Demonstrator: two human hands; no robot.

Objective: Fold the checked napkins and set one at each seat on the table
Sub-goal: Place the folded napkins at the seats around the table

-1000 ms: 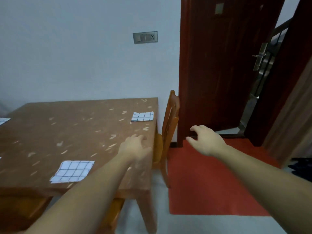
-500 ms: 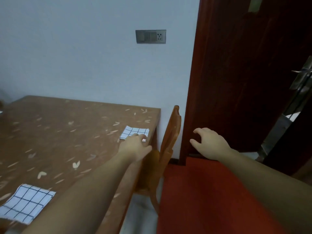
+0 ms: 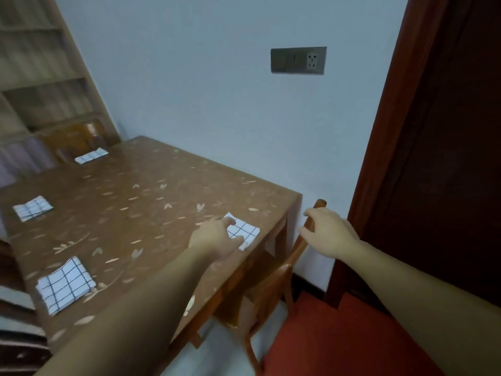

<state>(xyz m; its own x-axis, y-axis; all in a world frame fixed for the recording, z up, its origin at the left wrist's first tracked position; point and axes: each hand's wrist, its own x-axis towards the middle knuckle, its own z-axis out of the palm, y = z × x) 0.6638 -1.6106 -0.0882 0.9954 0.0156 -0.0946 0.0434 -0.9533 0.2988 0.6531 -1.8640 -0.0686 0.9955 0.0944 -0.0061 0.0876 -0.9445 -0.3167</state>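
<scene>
A folded white napkin with dark checks [image 3: 245, 231] lies at the near right corner of the brown flower-patterned table [image 3: 151, 202]. My left hand [image 3: 217, 237] rests on its left part with relaxed fingers. Three more folded checked napkins lie on the table: one at the near left edge [image 3: 66, 284], one at the left [image 3: 33, 211], one at the far end [image 3: 91, 156]. My right hand [image 3: 330, 234] is curved over the top of the wooden chair back [image 3: 321, 204] beside the table's corner. Whether it grips the chair is unclear.
The chair seat [image 3: 267, 291] is tucked under the table's right side. A dark red door [image 3: 439, 158] and red floor mat [image 3: 339, 346] are on the right. The wall with a socket plate [image 3: 298, 60] is behind. A wooden shelf [image 3: 40, 85] and another chair [image 3: 73, 137] stand at the far end.
The view has swung left and moved closer, showing more of the table. My left hand has come onto the corner napkin. My right hand has moved from open air to the chair back.
</scene>
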